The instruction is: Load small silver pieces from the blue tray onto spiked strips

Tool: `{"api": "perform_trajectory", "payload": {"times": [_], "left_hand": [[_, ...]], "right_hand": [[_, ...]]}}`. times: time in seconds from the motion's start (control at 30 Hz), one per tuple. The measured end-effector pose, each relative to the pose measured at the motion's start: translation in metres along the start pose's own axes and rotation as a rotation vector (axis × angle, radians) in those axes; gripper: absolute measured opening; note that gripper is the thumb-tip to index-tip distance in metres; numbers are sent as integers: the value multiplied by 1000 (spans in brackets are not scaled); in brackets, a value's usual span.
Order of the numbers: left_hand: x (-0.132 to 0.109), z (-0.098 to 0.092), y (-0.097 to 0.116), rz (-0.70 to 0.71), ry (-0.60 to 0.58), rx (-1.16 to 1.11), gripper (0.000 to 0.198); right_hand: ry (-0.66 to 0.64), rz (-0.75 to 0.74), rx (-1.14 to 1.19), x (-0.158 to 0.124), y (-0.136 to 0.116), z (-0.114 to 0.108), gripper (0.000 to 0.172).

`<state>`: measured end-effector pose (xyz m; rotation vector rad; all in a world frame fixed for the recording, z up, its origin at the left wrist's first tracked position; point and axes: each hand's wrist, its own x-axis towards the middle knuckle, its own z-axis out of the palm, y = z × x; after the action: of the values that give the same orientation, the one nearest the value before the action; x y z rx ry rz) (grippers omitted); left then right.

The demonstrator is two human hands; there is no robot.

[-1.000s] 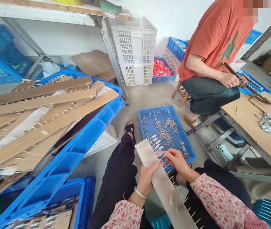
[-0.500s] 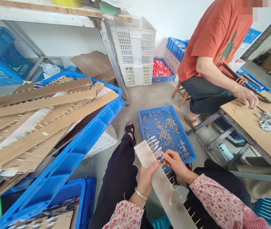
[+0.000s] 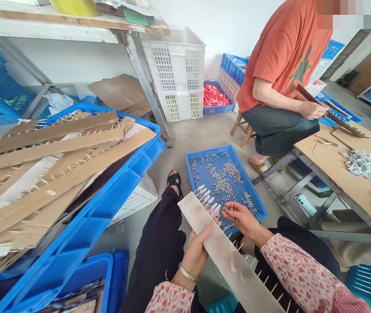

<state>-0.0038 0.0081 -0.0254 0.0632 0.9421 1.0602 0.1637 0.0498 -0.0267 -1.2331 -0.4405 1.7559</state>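
My left hand (image 3: 196, 252) is closed around a long pale cardboard strip (image 3: 231, 265), thumb on top, the strip slanting across my lap. Thin wooden sticks (image 3: 272, 288) stick out along its far side. Several sticks near the upper end carry small silvery leaf-shaped pieces (image 3: 208, 201). Just right of these, my right hand (image 3: 242, 221) is pinched on what looks like another small silvery piece, its outline partly covered by the fingers. Below the hands, a blue tray (image 3: 190, 171) on the floor holds many loose silvery pieces (image 3: 221, 180).
At left, a big blue crate (image 3: 107, 208) holds stacked cardboard strips (image 3: 51, 191) with sticks. A person in an orange shirt (image 3: 279, 56) sits at right by a low table (image 3: 322, 152) bearing a silvery heap (image 3: 364, 167). White crates (image 3: 175, 74) stand behind.
My right hand has drawn slightly back from the stick beside the filled ones. The seated person's hand has lifted off the table to the strip. The view has shifted a little.
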Motion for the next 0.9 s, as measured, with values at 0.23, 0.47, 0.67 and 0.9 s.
{"api": "perform_trajectory", "payload": {"times": [0.23, 0.47, 0.67, 0.9], "left_hand": [[0, 1, 1, 39, -1, 46, 60], [0, 2, 3, 57, -18, 63, 60], [0, 0, 3, 48, -32, 82, 56], [3, -1, 2, 38, -29, 131, 39]], "right_hand": [[-68, 39, 9, -3, -5, 2, 33], [-55, 169, 13, -5, -5, 3, 34], [-14, 81, -34, -1, -1, -3, 28], [-27, -41, -156, -2, -2, 2, 32]]}}
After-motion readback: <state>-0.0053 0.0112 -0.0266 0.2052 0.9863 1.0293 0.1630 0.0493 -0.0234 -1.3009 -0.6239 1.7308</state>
